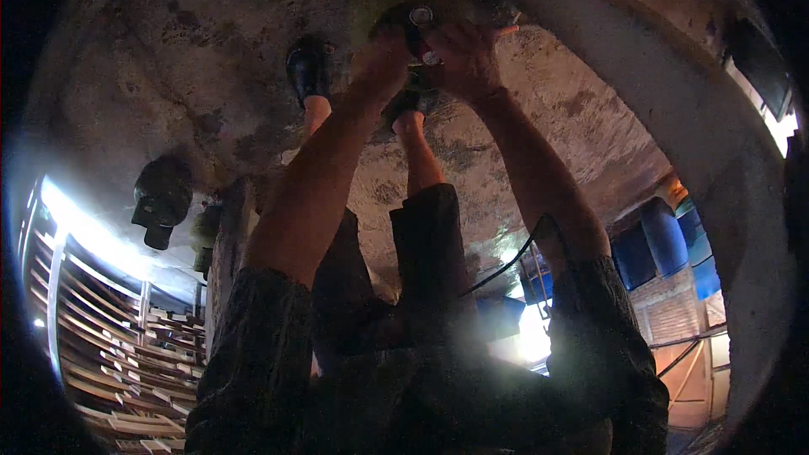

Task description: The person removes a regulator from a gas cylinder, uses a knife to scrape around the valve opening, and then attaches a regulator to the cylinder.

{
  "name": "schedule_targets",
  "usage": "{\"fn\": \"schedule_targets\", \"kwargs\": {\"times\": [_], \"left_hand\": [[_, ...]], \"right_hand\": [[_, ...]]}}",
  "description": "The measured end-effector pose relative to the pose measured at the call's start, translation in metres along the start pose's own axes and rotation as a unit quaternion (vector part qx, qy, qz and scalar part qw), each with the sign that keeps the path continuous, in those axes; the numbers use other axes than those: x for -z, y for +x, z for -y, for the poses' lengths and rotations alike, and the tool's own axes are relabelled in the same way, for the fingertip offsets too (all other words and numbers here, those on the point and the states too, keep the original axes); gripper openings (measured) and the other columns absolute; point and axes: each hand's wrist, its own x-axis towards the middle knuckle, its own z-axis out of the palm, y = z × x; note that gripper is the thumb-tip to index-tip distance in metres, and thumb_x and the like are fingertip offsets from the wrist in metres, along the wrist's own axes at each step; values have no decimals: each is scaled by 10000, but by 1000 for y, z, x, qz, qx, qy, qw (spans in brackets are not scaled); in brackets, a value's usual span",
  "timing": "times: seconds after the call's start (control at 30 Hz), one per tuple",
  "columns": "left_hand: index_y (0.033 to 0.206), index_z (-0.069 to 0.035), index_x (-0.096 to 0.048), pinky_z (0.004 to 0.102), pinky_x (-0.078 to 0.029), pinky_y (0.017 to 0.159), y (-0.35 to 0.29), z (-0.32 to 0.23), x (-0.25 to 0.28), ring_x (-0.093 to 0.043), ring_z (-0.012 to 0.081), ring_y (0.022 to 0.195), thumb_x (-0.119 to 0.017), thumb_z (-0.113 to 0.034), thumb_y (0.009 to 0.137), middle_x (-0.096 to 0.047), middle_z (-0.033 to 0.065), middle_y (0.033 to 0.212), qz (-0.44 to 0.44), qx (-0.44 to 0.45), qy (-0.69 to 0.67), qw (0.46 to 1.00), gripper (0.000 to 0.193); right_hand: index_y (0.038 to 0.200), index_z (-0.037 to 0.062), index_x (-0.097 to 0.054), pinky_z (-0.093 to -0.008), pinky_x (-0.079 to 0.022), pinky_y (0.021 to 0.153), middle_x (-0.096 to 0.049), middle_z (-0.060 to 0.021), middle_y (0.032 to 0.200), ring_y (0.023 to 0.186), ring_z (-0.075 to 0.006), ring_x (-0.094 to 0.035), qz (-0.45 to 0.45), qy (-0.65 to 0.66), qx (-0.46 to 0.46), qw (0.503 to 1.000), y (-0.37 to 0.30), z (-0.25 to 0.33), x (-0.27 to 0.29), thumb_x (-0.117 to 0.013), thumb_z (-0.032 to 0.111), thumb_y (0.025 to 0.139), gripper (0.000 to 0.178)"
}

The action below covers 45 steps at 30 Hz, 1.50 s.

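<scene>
At the top middle, my left hand (pixel 383 59) and my right hand (pixel 462 59) are close together. Both look closed at the sides of a small dark object (pixel 414 38) with a reddish part. One round pale disc (pixel 420 15) shows at its far end, and a second pale disc (pixel 431 58) lies beside my right fingers. Shadow and the hands hide most of the object, so its kind is unclear. A thin orange-tipped piece (pixel 508 29) sticks out just past my right hand.
Below my hands are my feet in dark shoes (pixel 307 67) on a rough, stained floor (pixel 556 109). A concrete edge (pixel 674 109) curves along the right. Dark rounded vessels (pixel 162 194) and stacked wooden slats (pixel 135 371) are at left, blue barrels (pixel 664 236) at right. A black cable (pixel 506 265) hangs near my right arm.
</scene>
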Motion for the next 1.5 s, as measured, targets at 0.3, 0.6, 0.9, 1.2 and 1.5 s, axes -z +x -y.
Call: {"fn": "schedule_targets", "kwargs": {"times": [0.3, 0.6, 0.9, 1.2, 1.5], "left_hand": [[1155, -19, -542, 493, -535, 753, -4, -23, 23, -655, 368, 920, -489, -199, 919, -650, 210, 1008, 81, 116, -184, 973, 302], [1199, -56, -530, 494, -529, 711, 7, 17, -41, -650, 385, 893, -511, -239, 917, -651, 212, 980, -8, 114, -138, 984, 337], [1252, -32, -473, 483, -543, 734, 7, 2, -23, -631, 411, 931, -560, -159, 867, -629, 245, 1028, -2, 106, -159, 982, 415], [1204, -26, -548, 468, -512, 835, 24, -7, -42, -616, 392, 969, -512, -159, 891, -614, 241, 1062, -62, -29, -117, 991, 342], [1209, -5, -501, 464, -539, 745, -13, -1, -14, -641, 402, 840, -611, -103, 814, -626, 243, 999, -79, 7, -174, 982, 421]], "right_hand": [[1003, 148, -635, -458, -377, 850, -603, -41, 932, 945, -277, -566, -29, -55, 23, 998, -17, -22, -23, -764, 479, 620, 523], [1092, 146, -632, -446, -400, 813, -614, -29, 991, 976, -266, -567, -25, -109, 37, 993, -10, -9, -36, -770, 363, 633, 526], [1188, 135, -603, -451, -397, 840, -606, -50, 1037, 991, -276, -558, -10, -36, 37, 999, -9, -13, -22, -784, 351, 617, 636], [1247, 146, -577, -472, -405, 855, -591, -76, 1098, 1040, -292, -533, 105, -64, -38, 992, -16, -19, 0, -769, 445, 663, 684], [1292, 177, -539, -472, -378, 911, -583, -76, 1185, 1099, -300, -517, 26, -12, -115, 993, -20, 11, 7, -768, 418, 694, 684]]}}
